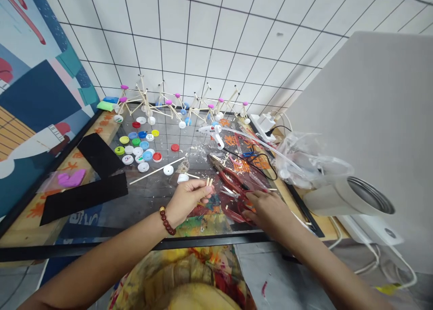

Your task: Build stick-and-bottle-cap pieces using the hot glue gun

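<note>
My left hand (189,199), a beaded bracelet at its wrist, pinches a few short wooden sticks (209,182) between thumb and fingers, their pale ends pointing up. To the right, my right hand (267,208) is curled over the red handles of a pair of scissors (233,192), whose blades point left. Its fingertips are partly hidden. Red-handled pliers (228,177) lie just beyond the scissors, jaws pointing away. A white bottle cap (183,178) and a small brownish clear piece (183,166) are near my left hand. One long thin stick (157,170) lies on the table farther left.
A white glue gun (214,134) with a long glue stick lies behind the pliers, its black cord looping right. Several coloured bottle caps (138,151) sit left. Stick structures (169,103) line the back. Right are a power strip (264,122), plastic bag (297,161) and grey cylinder (338,196).
</note>
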Motion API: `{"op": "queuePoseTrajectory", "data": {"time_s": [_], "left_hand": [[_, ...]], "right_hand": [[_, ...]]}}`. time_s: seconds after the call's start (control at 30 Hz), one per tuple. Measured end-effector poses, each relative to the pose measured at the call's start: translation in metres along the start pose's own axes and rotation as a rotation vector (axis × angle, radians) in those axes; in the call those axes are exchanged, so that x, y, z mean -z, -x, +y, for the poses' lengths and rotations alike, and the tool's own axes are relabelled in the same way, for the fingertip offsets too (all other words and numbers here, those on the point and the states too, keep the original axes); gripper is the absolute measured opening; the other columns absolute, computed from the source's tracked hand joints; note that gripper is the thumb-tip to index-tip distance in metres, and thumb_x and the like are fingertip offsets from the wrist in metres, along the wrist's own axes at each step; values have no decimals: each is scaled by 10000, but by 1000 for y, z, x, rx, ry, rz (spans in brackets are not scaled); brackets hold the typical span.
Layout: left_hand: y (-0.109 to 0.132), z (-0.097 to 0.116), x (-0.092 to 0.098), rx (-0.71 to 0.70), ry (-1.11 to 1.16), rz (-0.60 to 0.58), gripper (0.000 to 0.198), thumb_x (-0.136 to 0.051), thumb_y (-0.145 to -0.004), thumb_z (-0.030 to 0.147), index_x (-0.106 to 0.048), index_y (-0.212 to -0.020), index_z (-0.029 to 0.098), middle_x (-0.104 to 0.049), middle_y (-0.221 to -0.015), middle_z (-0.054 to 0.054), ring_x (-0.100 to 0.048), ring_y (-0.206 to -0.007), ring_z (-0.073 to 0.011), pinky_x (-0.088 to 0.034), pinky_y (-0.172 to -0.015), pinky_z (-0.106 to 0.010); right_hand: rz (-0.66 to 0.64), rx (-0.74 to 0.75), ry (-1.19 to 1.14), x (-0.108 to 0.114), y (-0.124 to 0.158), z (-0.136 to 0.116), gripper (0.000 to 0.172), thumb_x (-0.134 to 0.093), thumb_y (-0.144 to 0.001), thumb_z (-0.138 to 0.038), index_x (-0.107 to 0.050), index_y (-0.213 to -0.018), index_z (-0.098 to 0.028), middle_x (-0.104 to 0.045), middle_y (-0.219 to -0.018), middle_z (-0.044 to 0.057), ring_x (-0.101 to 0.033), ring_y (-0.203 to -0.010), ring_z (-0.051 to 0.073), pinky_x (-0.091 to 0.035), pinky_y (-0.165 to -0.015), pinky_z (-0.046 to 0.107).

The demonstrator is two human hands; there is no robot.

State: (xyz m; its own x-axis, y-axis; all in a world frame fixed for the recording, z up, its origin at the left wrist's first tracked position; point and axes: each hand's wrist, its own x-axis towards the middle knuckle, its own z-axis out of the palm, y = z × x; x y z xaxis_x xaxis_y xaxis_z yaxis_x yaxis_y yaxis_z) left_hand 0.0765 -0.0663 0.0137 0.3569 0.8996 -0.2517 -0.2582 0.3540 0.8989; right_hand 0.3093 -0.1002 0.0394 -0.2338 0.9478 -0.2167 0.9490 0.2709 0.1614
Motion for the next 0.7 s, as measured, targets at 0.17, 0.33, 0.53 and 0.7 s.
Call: {"op": "queuePoseTrajectory", "data": {"time_s": [0.17, 0.33, 0.53, 0.7], "left_hand": [[8, 3, -5, 143, 87, -73, 420, -837, -628, 449, -705, -825, 103, -655, -719, -34, -584, -577, -85, -486, -539, -213], [13, 3, -12, 200, 59, -119, 405, -807, -668, 461, -677, -816, 108, -680, -719, -55, -616, -573, -103, -505, -537, -223], [19, -1, -25, 170, -239, -250, 405, -703, -727, 515, -633, -641, 125, -610, -569, -20, -554, -479, -97, -476, -512, -239], [16, 35, -6, 124, -565, -359, 298, -631, -785, 426, -701, -760, 137, -671, -659, -43, -609, -581, -144, -489, -590, -268]], "right_hand": [[58, 34, -51, 7, 5, 6, 205, -663, -808, -250, -697, -992, -164, -711, -1012, 131, -669, -944, 290, -468, -835, 392], [330, 28, -453, 11, 8, -6, 224, -574, -909, -285, -704, -1055, -177, -709, -973, 109, -665, -877, 234, -492, -808, 361], [400, 169, -1332, -2, -7, -54, 343, -609, -889, -493, -752, -996, -200, -663, -737, 31, -607, -670, 148, -495, -625, 275], [644, 54, -1448, -12, -1, -54, 260, -610, -905, -398, -754, -797, -212, -661, -695, 37, -601, -636, 160, -492, -608, 298]]}}
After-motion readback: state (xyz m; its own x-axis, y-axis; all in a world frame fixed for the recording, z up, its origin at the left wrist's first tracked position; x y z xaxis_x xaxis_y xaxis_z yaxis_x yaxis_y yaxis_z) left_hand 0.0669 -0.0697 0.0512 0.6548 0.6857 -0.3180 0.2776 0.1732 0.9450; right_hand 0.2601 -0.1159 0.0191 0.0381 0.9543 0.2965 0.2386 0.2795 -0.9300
